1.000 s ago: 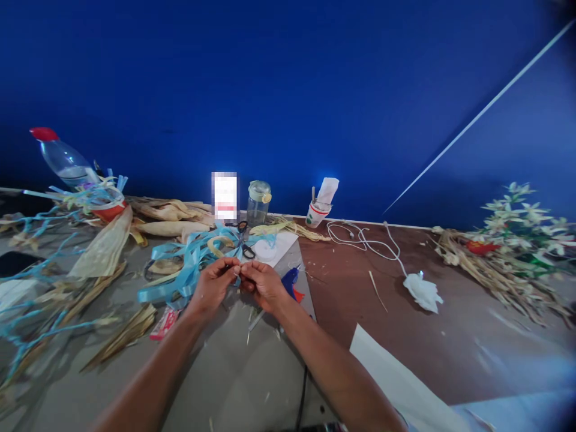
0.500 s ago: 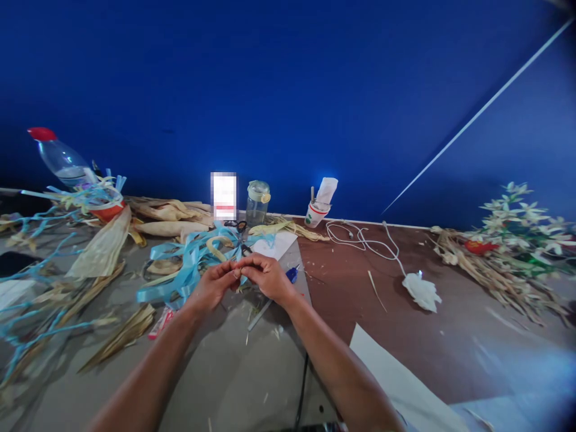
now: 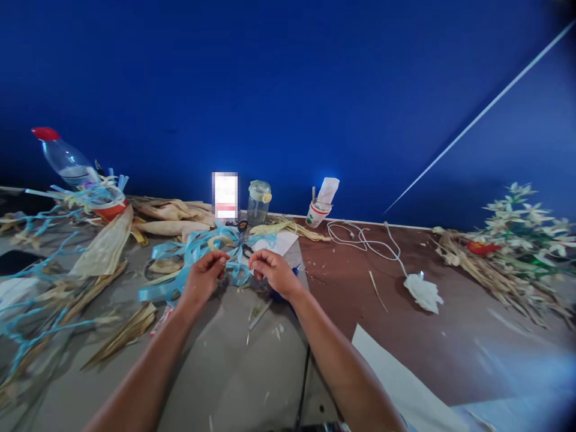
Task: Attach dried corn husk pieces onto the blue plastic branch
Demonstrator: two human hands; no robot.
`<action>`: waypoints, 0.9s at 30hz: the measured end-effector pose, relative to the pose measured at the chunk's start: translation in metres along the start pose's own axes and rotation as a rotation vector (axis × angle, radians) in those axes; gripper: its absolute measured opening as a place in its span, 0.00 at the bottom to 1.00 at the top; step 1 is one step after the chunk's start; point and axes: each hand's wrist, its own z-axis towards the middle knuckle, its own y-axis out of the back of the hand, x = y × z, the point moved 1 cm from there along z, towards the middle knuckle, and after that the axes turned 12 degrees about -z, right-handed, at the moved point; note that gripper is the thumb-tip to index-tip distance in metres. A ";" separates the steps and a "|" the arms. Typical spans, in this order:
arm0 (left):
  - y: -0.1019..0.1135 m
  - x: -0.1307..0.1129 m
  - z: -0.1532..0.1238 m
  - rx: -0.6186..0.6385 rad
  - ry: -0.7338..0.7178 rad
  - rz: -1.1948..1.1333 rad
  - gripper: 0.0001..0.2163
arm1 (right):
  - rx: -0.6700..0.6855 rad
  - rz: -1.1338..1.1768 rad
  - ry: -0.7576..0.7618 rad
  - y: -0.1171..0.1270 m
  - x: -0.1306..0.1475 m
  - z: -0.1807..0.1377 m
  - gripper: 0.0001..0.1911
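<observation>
My left hand (image 3: 204, 276) and my right hand (image 3: 274, 273) are held a little apart above the near side of the table. Each is closed, thumb against fingers. What sits in either pinch is too small to make out; a faint pale bit shows at the right fingertips. Behind and between them lies a loose heap of light blue ribbon (image 3: 173, 279). Scissors (image 3: 246, 250) with dark handles rest just beyond my fingers. A blue object (image 3: 281, 294) is partly hidden under my right hand.
Dried husks (image 3: 173, 230) lie along the wall, near a lidded jar (image 3: 258, 207) and a white cup (image 3: 318, 213). At left stands a red-capped bottle (image 3: 65, 159). White cable (image 3: 366, 240) and a bunch of white flowers (image 3: 517, 222) are on the right. Paper (image 3: 391, 378) lies nearest me.
My hands were together with fingertips touching; now they have drawn apart, the left to the left and the right to the right. Ribbon shows between them.
</observation>
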 end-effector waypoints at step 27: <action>-0.012 0.013 -0.012 0.523 -0.265 1.055 0.11 | -0.126 0.124 -0.016 -0.004 -0.014 0.005 0.05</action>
